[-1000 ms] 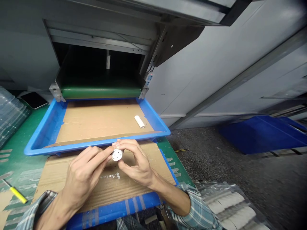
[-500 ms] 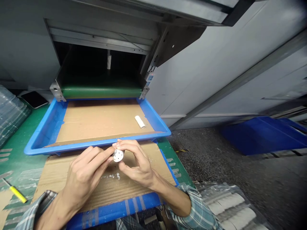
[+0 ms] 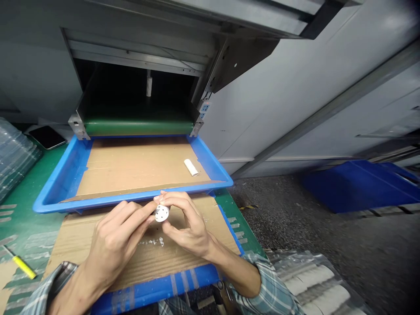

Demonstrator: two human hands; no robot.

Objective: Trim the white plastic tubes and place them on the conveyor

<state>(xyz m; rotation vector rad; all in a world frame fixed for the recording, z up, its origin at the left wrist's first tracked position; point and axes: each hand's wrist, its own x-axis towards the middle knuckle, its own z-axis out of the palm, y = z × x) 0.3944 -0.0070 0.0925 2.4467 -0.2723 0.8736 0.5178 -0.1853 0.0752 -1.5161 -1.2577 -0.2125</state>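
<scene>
Between my two hands is a small white cylinder (image 3: 162, 213), its round end with several small dark holes facing me. My left hand (image 3: 120, 232) pinches it from the left with thumb and forefinger. From the other side my right hand (image 3: 187, 225) grips it, thumb below and fingers over the top; the rest of its body is hidden behind the fingers. Beneath both hands lies a cardboard sheet (image 3: 157, 258) with small clear bits on it. A similar white cylinder (image 3: 190, 167) lies on its side in the blue tray (image 3: 131, 197) just beyond.
A green conveyor belt (image 3: 141, 127) ends above the tray, with another white cylinder (image 3: 148, 86) standing on it. At left are a yellow-handled screwdriver (image 3: 24, 267), a phone (image 3: 47, 136) and a plastic-wrapped stack (image 3: 16, 157). Wrapped white pieces (image 3: 308, 280) lie low on the right.
Both hands keep the same grip on the cylinder in nearly the same place. The view has shifted very slightly; nothing else has visibly moved.
</scene>
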